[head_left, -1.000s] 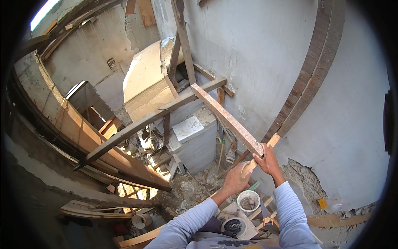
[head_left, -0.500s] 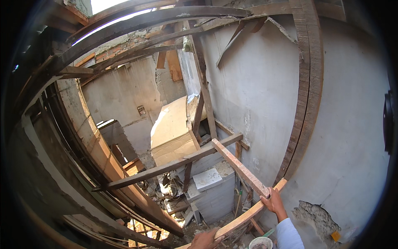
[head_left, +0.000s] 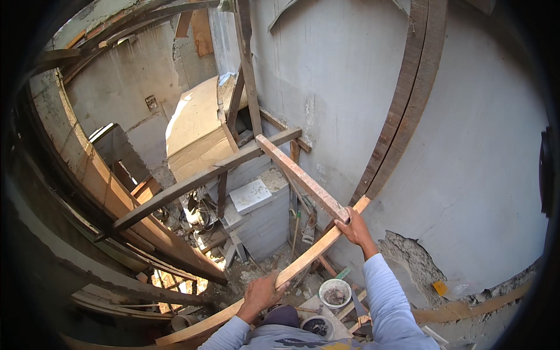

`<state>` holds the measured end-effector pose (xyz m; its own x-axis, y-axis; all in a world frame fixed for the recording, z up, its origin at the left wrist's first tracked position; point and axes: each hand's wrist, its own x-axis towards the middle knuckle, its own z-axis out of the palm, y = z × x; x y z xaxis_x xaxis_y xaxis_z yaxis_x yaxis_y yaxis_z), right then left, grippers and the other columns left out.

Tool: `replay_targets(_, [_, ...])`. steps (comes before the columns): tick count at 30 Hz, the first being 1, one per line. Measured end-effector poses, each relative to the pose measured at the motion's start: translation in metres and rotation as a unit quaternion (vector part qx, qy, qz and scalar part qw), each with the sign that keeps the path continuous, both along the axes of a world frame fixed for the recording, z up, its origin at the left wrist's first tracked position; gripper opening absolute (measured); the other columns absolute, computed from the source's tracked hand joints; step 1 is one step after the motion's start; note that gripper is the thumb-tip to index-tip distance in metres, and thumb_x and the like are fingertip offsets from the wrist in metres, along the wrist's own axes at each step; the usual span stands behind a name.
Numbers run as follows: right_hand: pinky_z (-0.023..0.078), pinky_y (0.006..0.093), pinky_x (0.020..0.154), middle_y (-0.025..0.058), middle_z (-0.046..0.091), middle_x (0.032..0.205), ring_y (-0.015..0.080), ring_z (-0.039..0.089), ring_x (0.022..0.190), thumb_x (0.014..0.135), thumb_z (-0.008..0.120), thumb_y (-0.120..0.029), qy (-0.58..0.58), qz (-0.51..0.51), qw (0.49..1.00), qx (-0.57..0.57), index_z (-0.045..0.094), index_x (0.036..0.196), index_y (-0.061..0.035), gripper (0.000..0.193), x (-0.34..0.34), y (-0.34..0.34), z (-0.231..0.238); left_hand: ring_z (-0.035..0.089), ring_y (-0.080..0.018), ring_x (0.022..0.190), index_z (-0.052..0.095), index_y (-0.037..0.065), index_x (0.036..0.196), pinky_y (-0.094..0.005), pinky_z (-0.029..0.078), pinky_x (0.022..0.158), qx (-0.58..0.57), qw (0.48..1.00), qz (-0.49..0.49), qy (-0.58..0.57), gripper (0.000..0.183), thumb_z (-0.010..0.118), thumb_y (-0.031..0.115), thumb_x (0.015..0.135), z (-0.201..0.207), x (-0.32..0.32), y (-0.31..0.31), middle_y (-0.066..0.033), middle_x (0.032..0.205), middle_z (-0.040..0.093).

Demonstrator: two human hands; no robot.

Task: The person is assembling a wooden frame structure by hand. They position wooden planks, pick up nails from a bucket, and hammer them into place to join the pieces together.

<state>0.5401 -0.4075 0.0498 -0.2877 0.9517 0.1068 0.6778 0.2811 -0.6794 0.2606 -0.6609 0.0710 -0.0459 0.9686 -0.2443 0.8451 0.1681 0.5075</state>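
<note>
Left hand at six o'clock and right hand at four: fingers clamped on a long, pale wooden batten; dark shirt print illegible.

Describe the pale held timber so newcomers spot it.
Start at the grey wall, right. Near it, the pale timber slants down-left past the right hand, through the left hand. Cleaner, lighter wood sets it apart from the stained reddish beam and dark crossbeam.
</note>
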Motion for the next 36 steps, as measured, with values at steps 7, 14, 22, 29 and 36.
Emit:
replay_targets(7, [0.052,0.0440,0.096,0.0244,0.070,0.120,0.0369,0.069,0.110,0.088,0.082,-0.037,0.028,-0.002,0.999,-0.030,0.056,0.138,-0.0009,0.067,0.001,-0.002,0.004,0.072,-0.0463,0.095,0.063,0.006,0.133,-0.0560,0.055,0.085,0.014,1.000,0.002,-0.019,0.057,0.067,0.050,0.097,-0.015,-0.003,0.001,-0.0250,0.099,0.075])
replay_targets(14, [0.046,0.0460,0.112,0.0243,0.063,0.141,0.0399,0.060,0.132,0.092,0.079,-0.040,0.016,0.000,0.997,-0.081,0.052,0.147,-0.0058,0.071,0.005,-0.011,0.014,0.072,-0.0480,0.096,0.062,0.008,0.134,-0.0559,0.056,0.084,0.007,0.999,0.021,-0.040,0.055,0.067,0.048,0.097,-0.007,0.000,0.004,-0.0266,0.104,0.075])
replay_targets(22, [0.043,0.0455,0.116,0.0251,0.058,0.148,0.0404,0.055,0.138,0.097,0.072,-0.042,0.038,-0.031,0.996,-0.071,0.049,0.152,-0.0042,0.071,0.017,-0.024,-0.013,0.070,-0.0478,0.104,0.057,0.007,0.142,-0.0544,0.055,0.090,0.001,0.997,0.009,-0.081,0.061,0.067,0.048,0.098,-0.005,0.001,0.013,-0.0288,0.115,0.072])
replay_targets(29, [0.045,0.0460,0.114,0.0224,0.061,0.145,0.0395,0.057,0.136,0.097,0.073,-0.042,0.044,-0.028,0.998,-0.037,0.052,0.149,-0.0053,0.067,0.018,-0.021,-0.026,0.066,-0.0346,0.123,0.050,-0.004,0.149,-0.0444,0.051,0.106,0.056,0.918,0.099,-0.380,0.067,0.062,0.044,0.104,-0.031,0.014,0.081,-0.0281,0.139,0.063])
replay_targets(36, [0.045,0.0449,0.113,0.0265,0.063,0.141,0.0386,0.059,0.134,0.099,0.066,-0.050,0.002,-0.050,0.996,-0.080,0.057,0.146,-0.0028,0.067,-0.007,-0.010,0.007,0.044,-0.0361,0.146,0.022,-0.003,0.162,-0.0453,0.040,0.118,-0.019,0.690,0.217,-0.691,0.096,0.062,0.059,0.102,-0.078,0.026,0.284,-0.0261,0.161,0.036])
